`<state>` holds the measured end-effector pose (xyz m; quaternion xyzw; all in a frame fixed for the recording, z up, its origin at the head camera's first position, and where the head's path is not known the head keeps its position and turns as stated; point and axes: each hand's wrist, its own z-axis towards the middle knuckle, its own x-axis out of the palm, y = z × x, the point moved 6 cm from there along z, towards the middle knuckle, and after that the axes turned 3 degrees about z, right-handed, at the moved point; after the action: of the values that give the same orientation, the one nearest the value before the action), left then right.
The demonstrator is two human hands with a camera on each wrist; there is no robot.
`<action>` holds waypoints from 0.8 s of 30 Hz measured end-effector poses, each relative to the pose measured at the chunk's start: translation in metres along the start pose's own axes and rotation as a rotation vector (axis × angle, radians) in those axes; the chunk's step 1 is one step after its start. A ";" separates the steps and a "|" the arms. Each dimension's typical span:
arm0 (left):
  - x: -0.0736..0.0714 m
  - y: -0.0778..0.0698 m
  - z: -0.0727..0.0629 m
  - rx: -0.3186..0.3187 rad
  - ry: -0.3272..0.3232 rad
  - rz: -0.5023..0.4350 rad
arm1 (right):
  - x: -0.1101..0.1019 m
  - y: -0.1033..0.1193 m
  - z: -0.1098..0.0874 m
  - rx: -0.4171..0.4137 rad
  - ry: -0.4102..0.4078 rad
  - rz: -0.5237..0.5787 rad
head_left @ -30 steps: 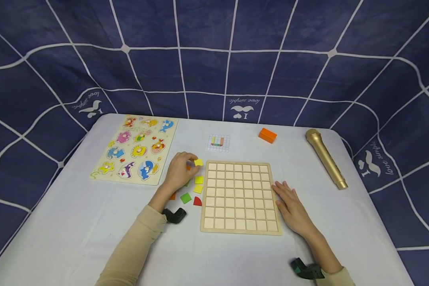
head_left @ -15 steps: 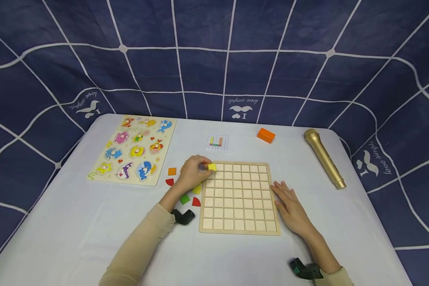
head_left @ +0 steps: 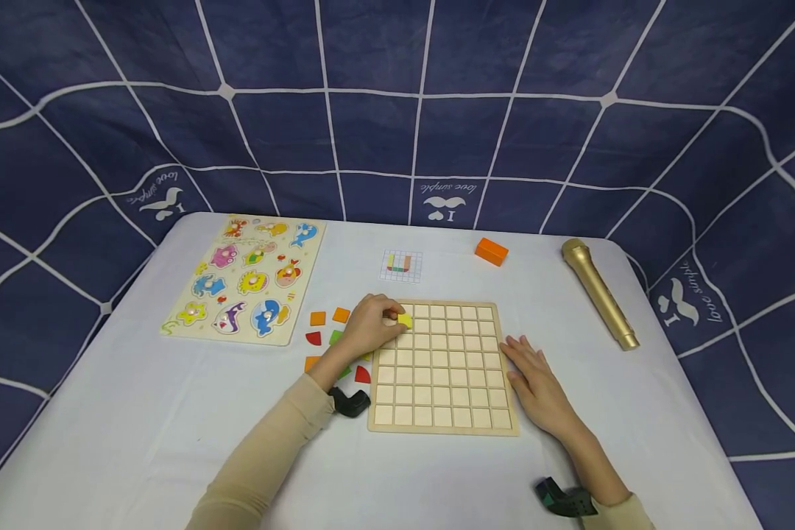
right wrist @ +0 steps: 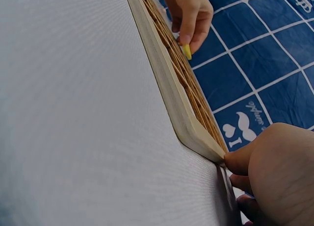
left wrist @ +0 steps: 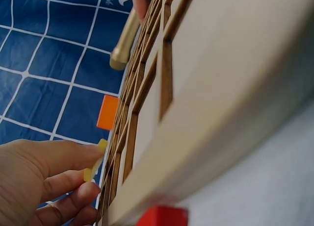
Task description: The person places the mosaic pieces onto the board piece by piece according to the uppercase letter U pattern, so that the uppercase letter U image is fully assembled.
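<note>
Between its thumb and fingers my left hand pinches a small yellow square tile over the upper left cells of a wooden grid board. In the left wrist view the tile is tilted, with its edge towards the camera. The right wrist view shows the tile close above the board; whether it touches a cell I cannot tell. My right hand rests at the board's right edge, its fingers fairly straight and touching the rim.
Left of the board lie loose tiles: orange squares, red quarter-rounds and green pieces, partly hidden by my left arm. Around them are an animal peg puzzle, a printed pattern card, an orange block and a gold microphone.
My left hand has carried the yellow tile rightwards from the loose tiles to over the board's upper left cells. My right hand has stayed at the right edge.
</note>
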<state>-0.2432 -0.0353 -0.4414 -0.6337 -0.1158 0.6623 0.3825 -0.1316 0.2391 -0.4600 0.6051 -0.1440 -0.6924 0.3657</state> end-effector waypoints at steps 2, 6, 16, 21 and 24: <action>0.001 -0.001 -0.001 -0.005 0.007 0.015 | 0.000 0.000 0.000 0.003 0.001 -0.001; 0.001 -0.002 -0.001 -0.011 0.026 0.048 | 0.000 0.000 0.000 0.007 -0.001 -0.005; 0.004 -0.007 0.000 0.007 0.070 0.099 | 0.000 -0.001 -0.001 0.020 -0.002 -0.003; -0.008 -0.006 -0.003 0.031 0.048 0.081 | 0.000 0.000 0.000 0.017 0.003 -0.004; -0.025 -0.003 -0.008 0.059 0.002 0.026 | 0.000 0.000 0.000 0.015 0.004 -0.010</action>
<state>-0.2371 -0.0518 -0.4222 -0.6245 -0.0878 0.6695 0.3925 -0.1317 0.2392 -0.4602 0.6102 -0.1453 -0.6918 0.3577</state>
